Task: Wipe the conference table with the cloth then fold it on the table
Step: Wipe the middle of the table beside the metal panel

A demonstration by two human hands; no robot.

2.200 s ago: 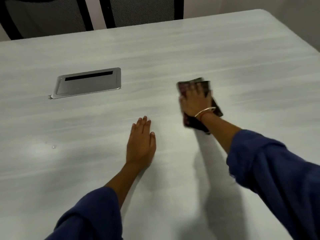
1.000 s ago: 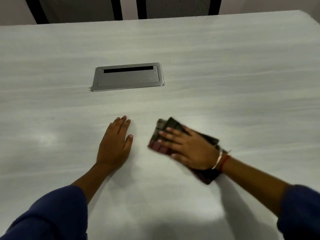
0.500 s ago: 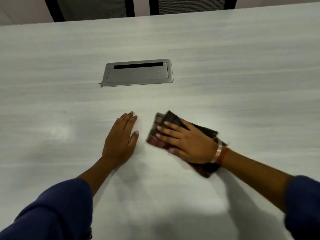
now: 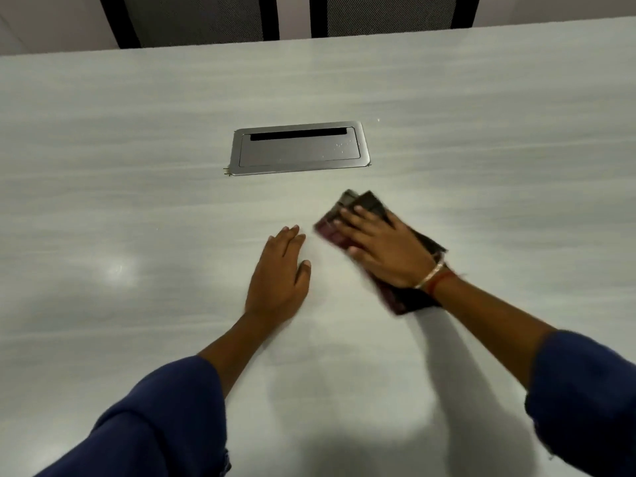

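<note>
Pale desk (image 4: 137, 98) carried one dark cloth (image 4: 366, 203), lying near its middle under our right grip (image 4: 385, 251), whose straight fingers pressed it flat without clasping. Our left grip (image 4: 278, 273) rested released, palm down, just beside the cloth. One metal cable hatch (image 4: 297, 149) sat beyond both; two chairs (image 4: 199, 18) stood behind.

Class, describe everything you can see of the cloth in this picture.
The cloth is dark, maroon and near black, soft fabric gathered into a flat layered pad; its pattern is too blurred to tell. It lies on the pale table, nearer than the metal hatch. The right hand presses on it with straight, spread fingers, covering its middle; its ends show beyond the fingertips and under the wrist.
</note>
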